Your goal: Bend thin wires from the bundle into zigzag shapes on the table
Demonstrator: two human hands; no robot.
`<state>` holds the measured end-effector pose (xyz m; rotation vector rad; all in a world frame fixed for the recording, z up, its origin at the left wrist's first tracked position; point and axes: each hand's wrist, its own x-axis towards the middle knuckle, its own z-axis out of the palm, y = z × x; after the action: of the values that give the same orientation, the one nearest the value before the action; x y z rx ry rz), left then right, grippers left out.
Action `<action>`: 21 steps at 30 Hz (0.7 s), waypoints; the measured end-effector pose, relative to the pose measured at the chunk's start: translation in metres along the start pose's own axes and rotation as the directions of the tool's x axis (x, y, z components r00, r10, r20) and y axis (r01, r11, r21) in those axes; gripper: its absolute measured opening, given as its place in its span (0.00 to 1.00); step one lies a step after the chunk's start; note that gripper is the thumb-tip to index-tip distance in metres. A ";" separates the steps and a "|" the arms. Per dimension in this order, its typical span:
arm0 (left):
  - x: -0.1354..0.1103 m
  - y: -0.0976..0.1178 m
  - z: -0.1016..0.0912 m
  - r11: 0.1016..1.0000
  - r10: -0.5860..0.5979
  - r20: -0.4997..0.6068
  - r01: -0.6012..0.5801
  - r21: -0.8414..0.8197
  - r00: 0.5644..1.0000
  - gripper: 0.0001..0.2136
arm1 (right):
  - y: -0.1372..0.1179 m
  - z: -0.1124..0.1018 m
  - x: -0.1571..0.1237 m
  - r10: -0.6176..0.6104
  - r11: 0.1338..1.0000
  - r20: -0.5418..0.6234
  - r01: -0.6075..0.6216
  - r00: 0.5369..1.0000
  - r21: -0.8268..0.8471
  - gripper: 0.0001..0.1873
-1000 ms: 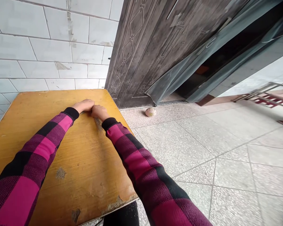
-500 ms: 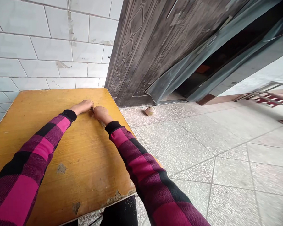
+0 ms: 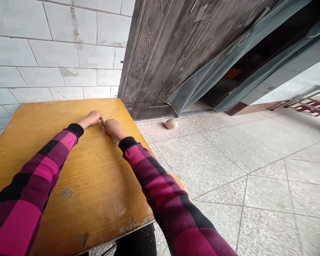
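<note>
Both my arms, in pink and black checked sleeves, reach across a worn yellow wooden table [image 3: 77, 185]. My left hand [image 3: 91, 118] and my right hand [image 3: 112, 127] lie close together near the table's far right part. Both are closed around a thin bundle of straw-like fibres [image 3: 103, 123]. A short stretch of the bundle shows between the two hands, and its frayed end sticks out under my right wrist [image 3: 114, 140]. The fingers hide the rest.
A white tiled wall [image 3: 56, 53] stands behind the table. To the right are a dark patterned metal door [image 3: 170, 53] and a dark doorway. A small ball [image 3: 171, 123] lies on the speckled tile floor by the door. A red metal rack [image 3: 309, 105] is at far right.
My hands have shifted slightly left and apart, so more of the bundle shows between them. The frayed end under my right wrist is less spread out. The view turned a little.
</note>
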<state>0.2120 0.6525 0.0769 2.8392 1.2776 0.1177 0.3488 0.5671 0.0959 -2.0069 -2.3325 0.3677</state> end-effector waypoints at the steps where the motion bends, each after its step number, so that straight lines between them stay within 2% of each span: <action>1: 0.001 0.001 -0.001 1.000 0.003 0.002 -0.003 0.012 1.000 0.12 | 0.000 0.000 -0.001 -0.001 1.000 0.001 0.001 1.000 -0.001 0.20; 5: -0.009 0.006 -0.006 0.997 0.070 0.034 -0.070 0.018 0.997 0.12 | -0.006 0.003 -0.011 -0.022 1.000 0.022 0.022 1.000 -0.009 0.21; 9: -0.042 0.008 -0.012 0.988 0.155 0.074 -0.154 -0.016 0.985 0.11 | -0.026 0.011 -0.033 -0.094 0.996 0.051 0.095 0.994 -0.005 0.22; 13: -0.096 0.000 -0.019 0.980 0.199 0.080 -0.197 -0.036 0.977 0.11 | -0.062 0.020 -0.060 -0.236 0.972 0.098 0.235 0.967 0.023 0.23; 18: -0.181 -0.022 -0.029 0.994 0.109 0.088 -0.107 -0.027 0.990 0.12 | -0.116 0.034 -0.092 -0.402 0.916 0.148 0.396 0.904 0.069 0.20; 21: -0.229 -0.035 -0.033 0.999 0.013 0.078 -0.010 -0.036 0.997 0.13 | -0.145 0.045 -0.108 -0.503 0.863 0.151 0.486 0.851 0.137 0.17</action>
<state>0.0321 0.5045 0.0947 2.7915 1.2314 0.0290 0.2169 0.4350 0.0955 -1.2982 -2.7618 0.6322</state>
